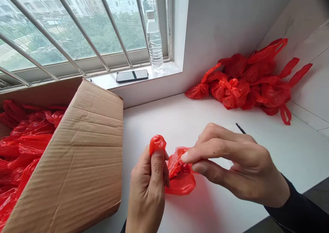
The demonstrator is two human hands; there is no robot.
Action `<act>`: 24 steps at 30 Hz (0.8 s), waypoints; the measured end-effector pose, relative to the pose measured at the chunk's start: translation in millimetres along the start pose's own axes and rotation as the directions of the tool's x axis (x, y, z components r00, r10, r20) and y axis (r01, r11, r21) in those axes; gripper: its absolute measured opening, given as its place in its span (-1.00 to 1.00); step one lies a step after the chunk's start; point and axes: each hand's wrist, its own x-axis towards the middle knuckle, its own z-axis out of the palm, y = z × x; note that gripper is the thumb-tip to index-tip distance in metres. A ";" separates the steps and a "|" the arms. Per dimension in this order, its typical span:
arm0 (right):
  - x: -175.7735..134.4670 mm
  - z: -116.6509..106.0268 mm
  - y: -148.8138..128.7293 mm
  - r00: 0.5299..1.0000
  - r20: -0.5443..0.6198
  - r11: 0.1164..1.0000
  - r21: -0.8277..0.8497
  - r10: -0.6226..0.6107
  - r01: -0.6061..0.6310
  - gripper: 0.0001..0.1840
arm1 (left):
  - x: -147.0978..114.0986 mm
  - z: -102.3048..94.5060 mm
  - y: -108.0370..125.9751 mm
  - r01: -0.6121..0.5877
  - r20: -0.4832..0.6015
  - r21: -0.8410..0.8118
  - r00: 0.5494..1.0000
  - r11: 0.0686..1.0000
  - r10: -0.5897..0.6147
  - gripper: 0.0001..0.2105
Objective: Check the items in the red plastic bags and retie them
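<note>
- Two bare hands over the counter (151, 119). Left hand (150, 185) clamps a bunch of red bag (181, 188) between thumb and fingers, likely to keep thin film from slipping.
- Right hand (239, 167): thumb and index close together at the bag's far side; can't tell if they pinch film.
- Bag sits between the hands, low over the counter; link to the bunch hidden by left fingers, print unreadable.
- Cardboard box (95, 140) at left, more red bags (33, 143) inside; box cut off by frame.
- Knotted bags (231, 90) heaped against the wall, presumably out of the way.
- Thin black stick (240, 128) half hidden behind right hand.
</note>
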 end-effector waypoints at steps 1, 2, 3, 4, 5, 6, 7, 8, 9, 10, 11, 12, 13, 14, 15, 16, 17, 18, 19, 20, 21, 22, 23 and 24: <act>1.9 2.6 -0.3 1.000 -0.001 1.000 0.014 -0.007 0.007 -0.82 | -1.7 1.9 -0.8 0.011 0.026 0.017 1.000 1.000 -0.011 -0.79; 3.6 5.1 -0.8 1.000 -0.003 1.000 0.029 -0.009 0.009 -0.80 | -4.2 3.9 -1.2 0.011 0.045 0.055 0.999 0.998 -0.013 -0.82; 5.2 7.3 -1.4 1.000 -0.002 0.999 0.044 -0.008 0.008 -0.79 | -6.9 5.7 -1.1 0.009 0.064 0.101 0.998 0.995 -0.016 -0.75; 6.6 9.3 -2.1 1.000 0.006 0.998 0.063 -0.011 0.010 -0.79 | -9.4 7.1 -0.4 0.015 0.083 0.147 0.996 0.989 -0.028 -0.68; 7.9 10.7 -2.6 1.000 0.021 0.996 0.082 -0.023 0.021 -0.79 | -11.2 8.0 0.8 0.015 0.124 0.179 0.992 0.984 -0.038 -0.68; 9.0 11.6 -2.8 0.998 0.039 0.995 0.091 -0.039 0.036 -0.78 | -11.9 8.4 2.4 0.012 0.165 0.185 0.985 0.983 -0.044 -0.74; 9.9 11.9 -2.5 0.997 0.055 0.996 0.080 -0.055 0.050 -0.76 | -11.4 8.0 4.0 0.011 0.205 0.163 0.978 0.987 -0.045 -0.77; 10.4 11.6 -1.6 0.996 0.069 0.998 0.047 -0.056 0.053 -0.69 | -9.8 7.1 5.4 0.016 0.242 0.118 0.969 0.993 -0.045 -0.71; 10.5 10.8 0.0 0.996 0.079 0.999 -0.002 -0.041 0.041 -0.62 | -7.4 5.6 6.0 0.032 0.259 0.062 0.965 0.998 -0.047 -0.63; 9.9 9.7 2.1 0.996 0.089 0.999 -0.052 -0.009 0.014 -0.58 | -4.6 3.6 5.6 0.063 0.250 0.006 0.966 0.998 -0.063 -0.59; 8.8 8.4 4.6 0.995 0.098 0.996 -0.089 0.033 -0.024 -0.62 | -1.7 1.2 3.9 0.108 0.222 -0.038 0.970 0.993 -0.097 -0.58; 7.0 7.0 7.1 0.991 0.104 0.992 -0.104 0.083 -0.072 -0.70 | 0.9 -1.4 0.8 0.158 0.190 -0.072 0.971 0.985 -0.142 -0.58; 4.7 5.8 9.5 0.987 0.102 0.988 -0.095 0.128 -0.118 -0.81 | 3.2 -4.2 -3.3 0.202 0.177 -0.106 0.967 0.974 -0.182 -0.59; 2.0 4.9 11.5 0.982 0.095 0.985 -0.071 0.165 -0.159 -0.89 | 5.0 -7.0 -8.2 0.243 0.168 -0.145 0.961 0.959 -0.218 -0.59; -0.7 4.3 13.3 0.977 0.087 0.980 -0.038 0.197 -0.195 -0.90 | 6.3 -9.8 -13.4 0.279 0.172 -0.189 0.953 0.941 -0.248 -0.61; -3.2 4.4 14.9 0.971 0.077 0.974 -0.004 0.226 -0.226 -0.88 | 7.1 -12.4 -18.3 0.309 0.187 -0.234 0.945 0.922 -0.270 -0.64; -5.4 5.4 16.5 0.967 0.065 0.968 0.025 0.248 -0.250 -0.87 | 7.4 -14.8 -22.5 0.332 0.204 -0.275 0.937 0.902 -0.283 -0.66; -7.1 7.3 18.2 0.963 0.062 0.963 0.046 0.262 -0.265 -0.87 | 7.2 -17.0 -25.8 0.349 0.220 -0.300 0.931 0.888 -0.291 -0.68; -8.2 10.1 20.0 0.961 0.069 0.961 0.057 0.268 -0.272 -0.83 | 6.5 -18.7 -28.0 0.358 0.236 -0.303 0.926 0.883 -0.295 -0.69; -8.9 13.8 21.8 0.959 0.081 0.959 0.061 0.272 -0.277 -0.71 | 5.6 -20.2 -29.3 0.362 0.246 -0.289 0.923 0.886 -0.297 -0.69; -9.2 18.1 23.4 0.957 0.099 0.957 0.067 0.274 -0.281 -0.58 | 4.5 -21.3 -29.8 0.360 0.251 -0.265 0.921 0.894 -0.297 -0.68; -9.4 22.5 24.6 0.956 0.112 0.957 0.079 0.270 -0.279 -0.52 | 3.4 -22.2 -29.8 0.357 0.251 -0.239 0.921 0.903 -0.298 -0.66; -9.7 26.5 25.3 0.959 0.117 0.958 0.097 0.258 -0.269 -0.55 | 2.8 -22.8 -29.6 0.354 0.245 -0.220 0.922 0.909 -0.300 -0.65; -10.1 29.8 25.2 0.966 0.106 0.961 0.119 0.237 -0.249 -0.65 | 2.6 -23.3 -29.1 0.355 0.237 -0.213 0.923 0.910 -0.305 -0.66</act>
